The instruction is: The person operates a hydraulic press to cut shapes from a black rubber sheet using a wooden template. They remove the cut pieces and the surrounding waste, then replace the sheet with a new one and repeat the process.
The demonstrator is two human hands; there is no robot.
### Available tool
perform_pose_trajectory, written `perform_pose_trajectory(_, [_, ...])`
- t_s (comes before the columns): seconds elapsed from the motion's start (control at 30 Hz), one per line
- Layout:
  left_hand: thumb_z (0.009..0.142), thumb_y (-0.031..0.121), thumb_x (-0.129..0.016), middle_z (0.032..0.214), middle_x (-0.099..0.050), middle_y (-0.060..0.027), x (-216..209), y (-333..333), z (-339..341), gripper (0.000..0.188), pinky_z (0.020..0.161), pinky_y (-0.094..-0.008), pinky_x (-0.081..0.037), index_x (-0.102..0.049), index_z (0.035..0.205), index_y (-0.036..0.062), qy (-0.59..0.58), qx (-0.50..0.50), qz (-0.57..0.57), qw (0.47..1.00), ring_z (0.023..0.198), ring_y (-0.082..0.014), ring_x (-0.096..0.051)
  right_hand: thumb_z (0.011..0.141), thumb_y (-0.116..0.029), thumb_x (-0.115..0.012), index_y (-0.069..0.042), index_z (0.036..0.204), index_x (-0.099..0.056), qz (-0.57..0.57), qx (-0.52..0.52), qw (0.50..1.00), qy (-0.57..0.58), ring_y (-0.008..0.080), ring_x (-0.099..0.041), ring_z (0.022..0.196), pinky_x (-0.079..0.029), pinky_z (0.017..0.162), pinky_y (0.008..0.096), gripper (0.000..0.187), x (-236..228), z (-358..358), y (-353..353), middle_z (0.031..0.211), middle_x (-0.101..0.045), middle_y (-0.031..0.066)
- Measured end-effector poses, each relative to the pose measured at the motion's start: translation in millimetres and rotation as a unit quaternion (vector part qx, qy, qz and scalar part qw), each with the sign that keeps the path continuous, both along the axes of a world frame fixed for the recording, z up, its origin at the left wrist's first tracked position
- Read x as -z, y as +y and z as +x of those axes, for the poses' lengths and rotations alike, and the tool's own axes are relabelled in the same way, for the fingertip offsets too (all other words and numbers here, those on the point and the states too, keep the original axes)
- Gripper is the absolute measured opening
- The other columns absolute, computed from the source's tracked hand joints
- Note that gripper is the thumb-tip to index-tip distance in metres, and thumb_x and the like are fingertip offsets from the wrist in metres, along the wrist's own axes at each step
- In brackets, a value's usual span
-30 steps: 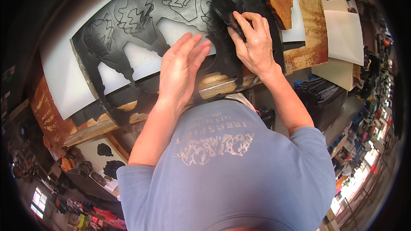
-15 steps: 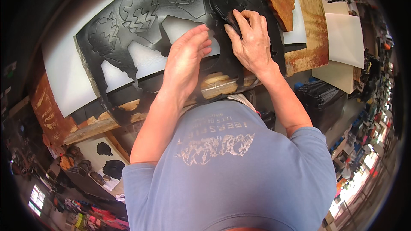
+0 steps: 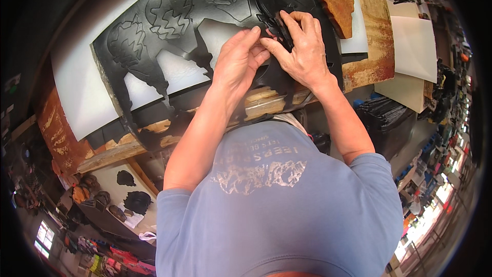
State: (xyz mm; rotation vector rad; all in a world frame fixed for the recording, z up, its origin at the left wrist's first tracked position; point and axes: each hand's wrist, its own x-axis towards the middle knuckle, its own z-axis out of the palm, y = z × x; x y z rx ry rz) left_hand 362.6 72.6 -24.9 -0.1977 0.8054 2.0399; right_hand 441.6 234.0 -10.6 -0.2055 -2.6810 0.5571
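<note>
Head view, looking down past a grey-blue shirt (image 3: 287,210): both forearms reach up to a bench edge of rough wooden blocks (image 3: 261,103). The left hand (image 3: 237,61) lies flat, fingertips pressing the black metal cutout (image 3: 169,36), an animal silhouette with zigzag patterns lying on white sheets (image 3: 77,87). The right hand (image 3: 302,51), close against it, pinches a small black piece (image 3: 279,26) at the cutout's middle. The thin cut edges look sharp; I'd say a slip of the pinching fingers could nick skin or bend the fine part. Farther off, a rusty brown shape (image 3: 335,2) sits near the bench's end.
</note>
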Motion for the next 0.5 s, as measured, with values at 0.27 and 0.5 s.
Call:
perform_pose_trajectory(0.27, [0.110, 0.027, -0.063, 0.119, -0.073, -0.0084, -1.2, -3.0, 6.1, 0.024, 0.097, -0.0352, -0.054, -0.067, 0.114, 0.0035, 0.060, -0.016, -0.070, 0.996, 0.104, -0.0138, -0.065, 0.091, -0.014, -0.078, 0.006, 0.128, -0.070, 0.038, -0.041, 0.998, -0.022, 0.0369, -0.063, 0.105, -0.054, 0.093, 0.0434, 0.042, -13.4, 2.3, -1.4, 0.119, -0.066, 0.0203])
perform_pose_trajectory(0.5, [0.114, 0.028, -0.055, 0.125, -0.073, -0.0115, -3.0, -4.1, 9.3, 0.028, 0.096, -0.0358, -0.053, -0.065, 0.116, 0.0013, 0.077, -0.031, -0.087, 0.993, 0.116, -0.0174, -0.068, 0.092, -0.002, -0.070, 0.007, 0.123, -0.070, -0.003, -0.038, 0.999, -0.014, 0.0372, -0.068, 0.099, -0.057, 0.090, 0.0432, 0.033, -18.5, -1.7, 5.9, 0.114, -0.070, 0.0210])
